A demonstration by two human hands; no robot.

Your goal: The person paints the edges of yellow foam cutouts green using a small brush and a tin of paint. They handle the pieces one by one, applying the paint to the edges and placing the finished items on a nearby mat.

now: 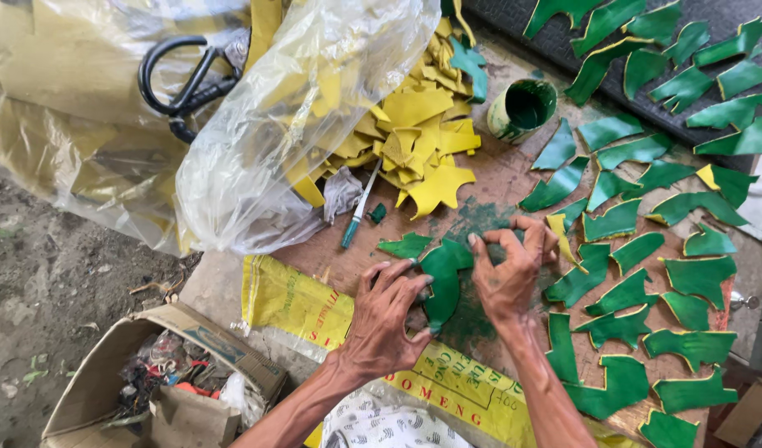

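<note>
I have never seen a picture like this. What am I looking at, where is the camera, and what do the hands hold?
The camera sits on a person's head and looks down at that person's two bare hands. The left hand and right hand both touch a green piece lying on a stained board. To the right, many green pieces lie spread out. Above the hands are a pile of yellow pieces, a brush and a cup of green paint. A plastic bag lies at upper left, a cardboard box at lower left.
</note>
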